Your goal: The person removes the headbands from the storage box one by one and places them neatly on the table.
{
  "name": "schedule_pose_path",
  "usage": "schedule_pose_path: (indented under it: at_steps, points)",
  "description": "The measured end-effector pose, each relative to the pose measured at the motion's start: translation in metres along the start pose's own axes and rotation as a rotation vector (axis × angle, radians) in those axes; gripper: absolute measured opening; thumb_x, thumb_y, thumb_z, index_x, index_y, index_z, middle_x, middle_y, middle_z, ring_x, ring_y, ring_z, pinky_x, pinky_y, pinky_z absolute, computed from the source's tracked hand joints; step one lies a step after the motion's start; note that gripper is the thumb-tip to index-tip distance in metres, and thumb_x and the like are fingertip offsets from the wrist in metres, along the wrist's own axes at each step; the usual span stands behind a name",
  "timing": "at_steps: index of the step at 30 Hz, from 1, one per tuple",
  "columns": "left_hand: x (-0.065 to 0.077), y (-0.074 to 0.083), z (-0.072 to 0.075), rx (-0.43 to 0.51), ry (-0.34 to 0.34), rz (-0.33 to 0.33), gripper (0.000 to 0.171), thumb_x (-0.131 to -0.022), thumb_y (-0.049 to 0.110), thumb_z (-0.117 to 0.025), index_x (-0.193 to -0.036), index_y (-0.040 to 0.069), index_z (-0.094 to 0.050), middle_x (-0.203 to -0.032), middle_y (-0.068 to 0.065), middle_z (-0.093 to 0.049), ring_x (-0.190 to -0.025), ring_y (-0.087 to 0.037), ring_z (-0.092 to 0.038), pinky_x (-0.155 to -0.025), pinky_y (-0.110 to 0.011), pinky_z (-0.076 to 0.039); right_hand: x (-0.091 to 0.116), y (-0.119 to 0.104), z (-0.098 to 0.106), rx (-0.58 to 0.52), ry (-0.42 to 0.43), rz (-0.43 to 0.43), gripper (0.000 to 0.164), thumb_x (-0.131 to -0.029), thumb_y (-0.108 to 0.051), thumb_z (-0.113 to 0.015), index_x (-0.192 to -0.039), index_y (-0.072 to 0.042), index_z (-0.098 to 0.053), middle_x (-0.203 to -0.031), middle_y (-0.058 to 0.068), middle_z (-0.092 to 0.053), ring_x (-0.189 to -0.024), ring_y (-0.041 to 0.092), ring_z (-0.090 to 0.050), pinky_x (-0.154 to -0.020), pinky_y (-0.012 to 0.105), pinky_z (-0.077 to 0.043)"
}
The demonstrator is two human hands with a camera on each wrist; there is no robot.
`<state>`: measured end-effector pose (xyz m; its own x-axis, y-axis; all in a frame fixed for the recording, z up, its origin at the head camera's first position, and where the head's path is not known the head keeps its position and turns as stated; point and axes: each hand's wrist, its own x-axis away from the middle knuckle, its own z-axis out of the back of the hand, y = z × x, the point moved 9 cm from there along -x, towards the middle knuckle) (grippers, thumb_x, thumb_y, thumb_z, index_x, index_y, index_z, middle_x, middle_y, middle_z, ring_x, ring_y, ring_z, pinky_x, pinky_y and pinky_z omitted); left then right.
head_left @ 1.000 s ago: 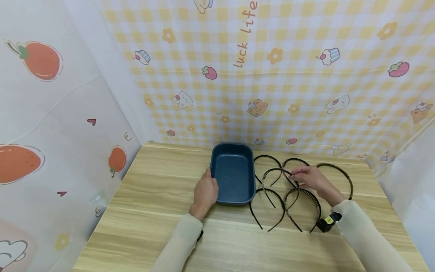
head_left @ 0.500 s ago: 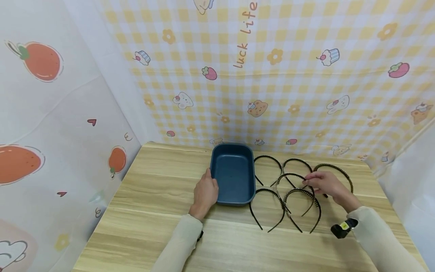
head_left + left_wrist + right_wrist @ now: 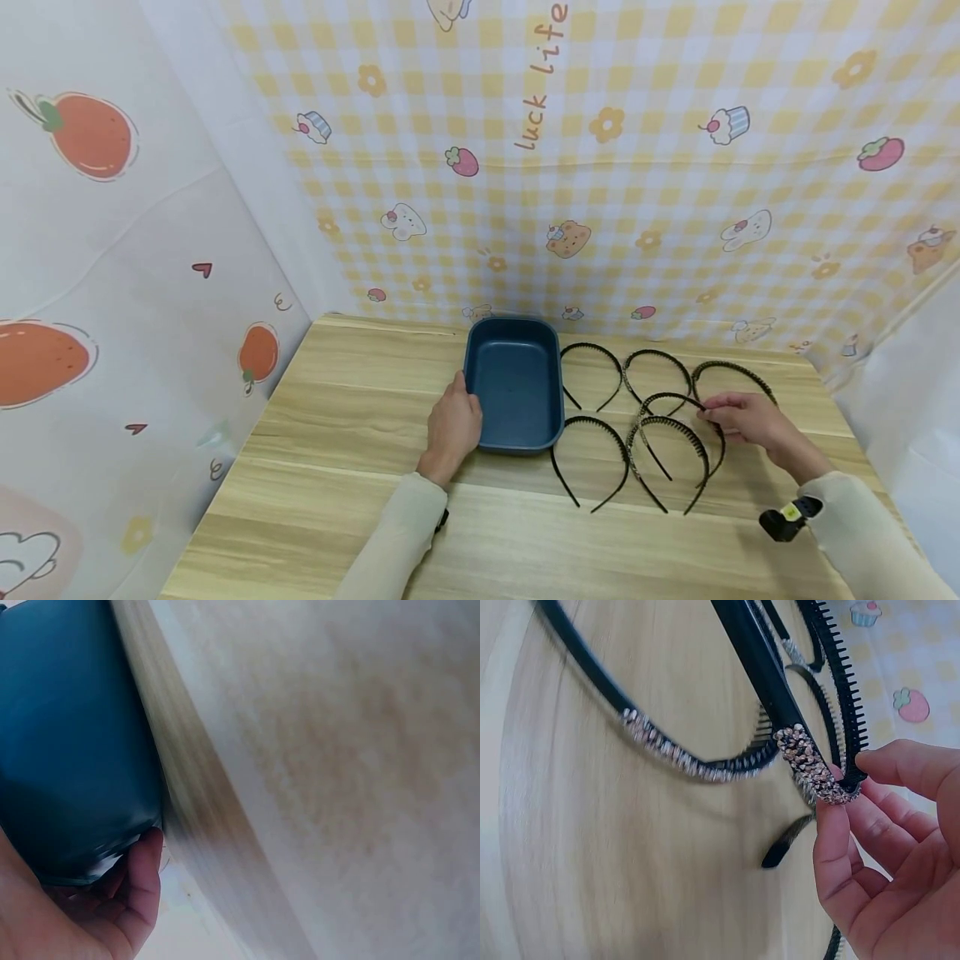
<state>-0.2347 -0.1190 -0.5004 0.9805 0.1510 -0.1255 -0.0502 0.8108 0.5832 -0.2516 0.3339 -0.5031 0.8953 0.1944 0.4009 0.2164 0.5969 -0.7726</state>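
Observation:
In the head view my left hand (image 3: 454, 421) grips the left side of a dark blue rectangular bin (image 3: 513, 396); the left wrist view shows curled fingers (image 3: 142, 877) at the bin's edge. My right hand (image 3: 750, 421) pinches a black toothed headband (image 3: 671, 395) between thumb and fingers. Sparkly rhinestones (image 3: 806, 754) cover part of its arch. The held headband overlaps a front-right headband (image 3: 705, 462) below it. Behind the right hand lies another headband (image 3: 727, 364), partly hidden by that hand.
More headbands lie right of the bin: a back-left headband (image 3: 592, 346), a back-middle headband (image 3: 656, 353) and a front-left headband (image 3: 588, 419). The wooden table (image 3: 360, 400) meets a yellow checked cloth (image 3: 525, 258) at its back edge.
My right hand has moved right and toward the front, carrying the headband away from beside the bin. The left hand and the bin have stayed in place.

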Motion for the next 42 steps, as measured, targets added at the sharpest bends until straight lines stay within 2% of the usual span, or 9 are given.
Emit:
schedule_pose_path:
  at_steps: [7,16,23,30,42]
  points:
    - [0.0,0.0,0.0,-0.004,-0.005,-0.001,0.048,-0.1,0.012,-0.048,-0.144,-0.007,-0.044,-0.12,-0.022,-0.065,-0.074,-0.033,-0.067,-0.059,-0.043,-0.053,0.005,0.017,0.009,0.021,0.032,-0.032,0.042,-0.101,-0.022,-0.056,-0.127,0.011,-0.057,-0.11,0.009,-0.072,-0.083,0.007,-0.061,-0.072,0.035,-0.055]
    - [0.001,0.0,-0.001,-0.009,-0.006,-0.001,0.048,-0.101,0.013,-0.047,-0.144,-0.007,-0.044,-0.121,-0.022,-0.065,-0.075,-0.033,-0.068,-0.06,-0.044,-0.054,0.014,0.034,0.02,0.036,0.045,-0.05,0.045,-0.1,-0.023,-0.058,-0.127,0.013,-0.056,-0.112,0.011,-0.073,-0.088,0.004,-0.065,-0.075,0.031,-0.056]
    - [0.0,0.0,-0.002,-0.007,-0.015,-0.007,0.048,-0.101,0.013,-0.047,-0.144,-0.007,-0.044,-0.119,-0.022,-0.065,-0.067,-0.028,-0.064,-0.054,-0.039,-0.05,0.023,0.047,0.033,0.049,0.053,-0.068,0.041,-0.101,-0.02,-0.055,-0.125,0.013,-0.057,-0.099,-0.002,-0.071,-0.069,0.009,-0.053,-0.065,0.031,-0.053]
    - [0.0,0.001,-0.002,-0.006,-0.014,-0.017,0.048,-0.101,0.012,-0.048,-0.144,-0.008,-0.044,-0.117,-0.022,-0.066,-0.058,-0.022,-0.058,-0.048,-0.035,-0.045,0.03,0.058,0.04,0.056,0.052,-0.095,0.041,-0.101,-0.021,-0.055,-0.122,0.014,-0.058,-0.097,-0.006,-0.07,-0.076,0.007,-0.058,-0.069,0.03,-0.054]
    - [0.001,0.002,0.0,-0.001,-0.004,-0.018,0.047,-0.1,0.011,-0.048,-0.144,-0.007,-0.044,-0.118,-0.021,-0.066,-0.059,-0.021,-0.058,-0.048,-0.035,-0.045,0.037,0.078,0.051,0.05,0.041,-0.129,0.044,-0.102,-0.022,-0.054,-0.127,0.014,-0.057,-0.102,-0.005,-0.074,-0.076,0.005,-0.057,-0.068,0.031,-0.054]
